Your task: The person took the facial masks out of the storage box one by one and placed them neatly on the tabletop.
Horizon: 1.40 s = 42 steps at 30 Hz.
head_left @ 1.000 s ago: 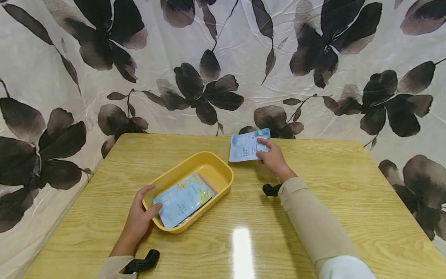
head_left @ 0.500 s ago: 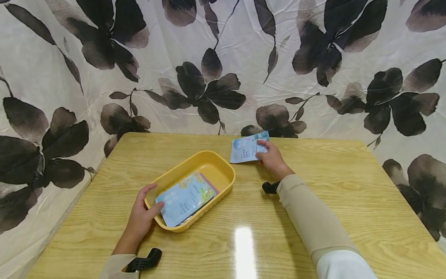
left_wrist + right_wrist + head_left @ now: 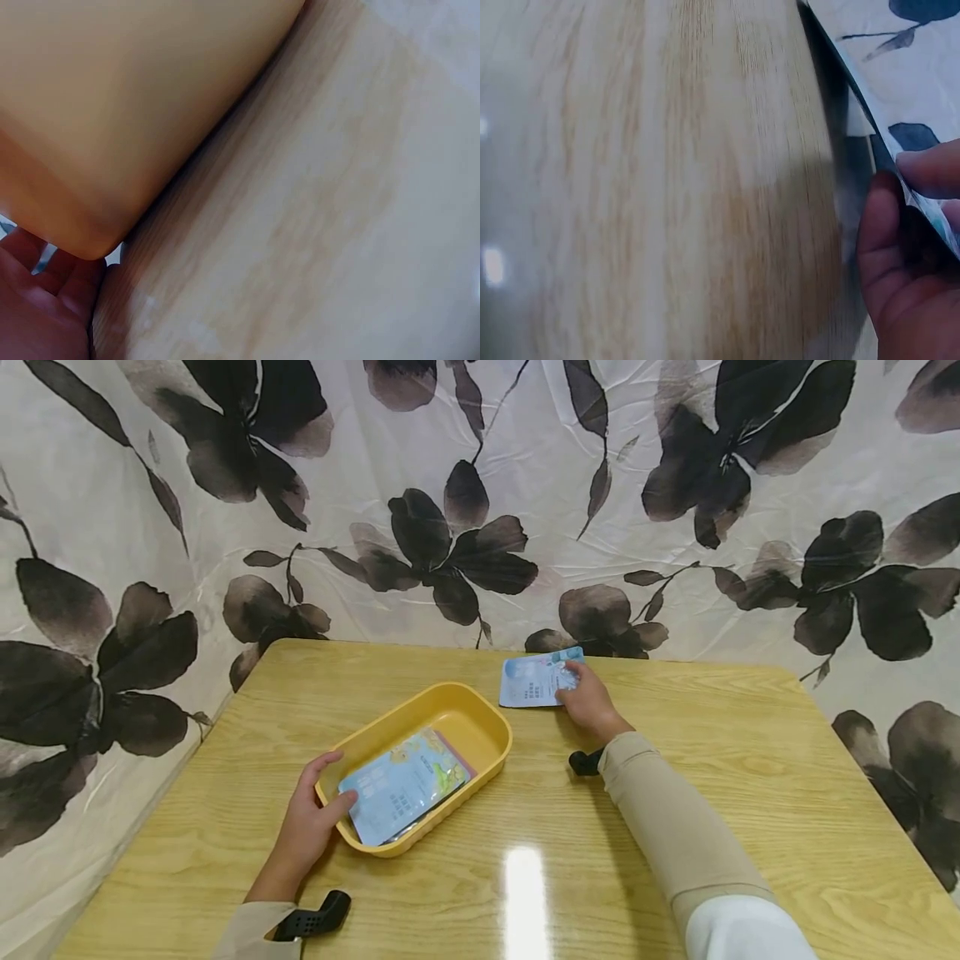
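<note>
My left hand [image 3: 303,818] holds the near left end of a yellow plastic bin [image 3: 476,739], thumb over the rim and fingers outside. Inside the bin lies a light-blue flat packet [image 3: 401,789] with yellow and green pictures, over at least one other packet with a pink edge. Near the table's back edge, my right hand [image 3: 592,706] pinches another light-blue packet [image 3: 527,683] by its right side. In the right wrist view that packet [image 3: 866,105] appears edge-on, tilted between thumb and fingers. The left wrist view has the bin's outer wall [image 3: 142,97] with fingers at its corner.
The wood-grain table [image 3: 660,827] spreads under both hands, with a bright light reflection at its front. A floral cloth [image 3: 337,460] hangs behind its back edge. Black wrist devices, the left one [image 3: 315,920] and the right one [image 3: 585,763], sit at each wrist.
The packet in my right hand has sunk a little towards the table and lies flatter in view. My left hand keeps its hold on the bin. The head view has shifted slightly.
</note>
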Available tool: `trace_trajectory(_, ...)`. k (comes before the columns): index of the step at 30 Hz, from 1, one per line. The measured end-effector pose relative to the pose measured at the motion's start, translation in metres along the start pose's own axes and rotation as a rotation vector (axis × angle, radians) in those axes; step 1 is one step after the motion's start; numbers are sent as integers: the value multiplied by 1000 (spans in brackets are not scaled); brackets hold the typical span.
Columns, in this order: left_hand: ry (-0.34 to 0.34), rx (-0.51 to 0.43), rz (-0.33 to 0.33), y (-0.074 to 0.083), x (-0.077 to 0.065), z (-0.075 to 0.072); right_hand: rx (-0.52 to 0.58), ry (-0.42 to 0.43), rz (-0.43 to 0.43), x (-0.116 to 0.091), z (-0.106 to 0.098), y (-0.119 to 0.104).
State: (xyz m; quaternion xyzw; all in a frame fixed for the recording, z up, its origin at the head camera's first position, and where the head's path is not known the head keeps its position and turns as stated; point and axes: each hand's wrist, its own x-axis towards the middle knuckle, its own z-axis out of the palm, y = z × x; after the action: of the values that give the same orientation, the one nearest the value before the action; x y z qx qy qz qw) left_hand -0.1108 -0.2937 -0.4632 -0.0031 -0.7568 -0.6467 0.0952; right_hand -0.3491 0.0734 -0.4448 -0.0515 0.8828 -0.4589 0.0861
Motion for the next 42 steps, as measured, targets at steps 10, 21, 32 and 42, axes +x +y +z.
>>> trace_trajectory(10,1,24,-8,1,2,0,-130,24,20,4,2,-1)
trace_trajectory(21,-5,3,-1,0,1,0,-211,24,26,4,-5,-2)
trace_trajectory(32,0,-6,-8,1,0,1,-183,13,31,0,-15,3)
trace_trajectory(42,6,23,-1,1,1,2,-80,54,-31,-10,-20,-7)
